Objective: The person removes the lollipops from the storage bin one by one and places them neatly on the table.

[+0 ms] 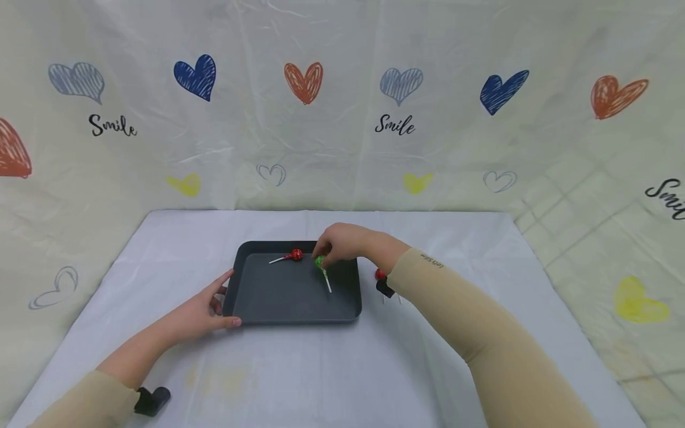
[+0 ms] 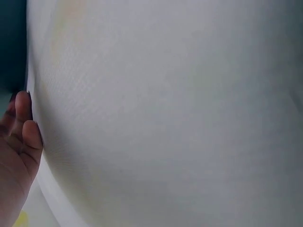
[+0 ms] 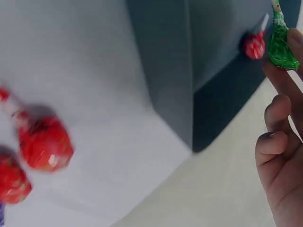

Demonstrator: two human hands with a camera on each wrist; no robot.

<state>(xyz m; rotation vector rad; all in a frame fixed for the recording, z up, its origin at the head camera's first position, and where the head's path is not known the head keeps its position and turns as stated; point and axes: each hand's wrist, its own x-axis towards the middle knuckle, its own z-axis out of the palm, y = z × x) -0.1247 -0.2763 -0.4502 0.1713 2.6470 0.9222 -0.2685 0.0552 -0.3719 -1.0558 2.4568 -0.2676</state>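
A dark grey baking tray lies on the white-covered table. My right hand is over its far right part and pinches a green-wrapped lollipop by the head, the white stick pointing toward me. The right wrist view shows the green wrapper between thumb and finger. A red lollipop lies in the tray near the far rim, left of the green one. My left hand rests against the tray's left side, forefinger along the edge and thumb at the near left corner.
To the tray's right, partly behind my right wrist, lie more lollipops; two red heads show in the right wrist view, with a purple bit at the frame's edge. A sheet printed with hearts hangs behind the table.
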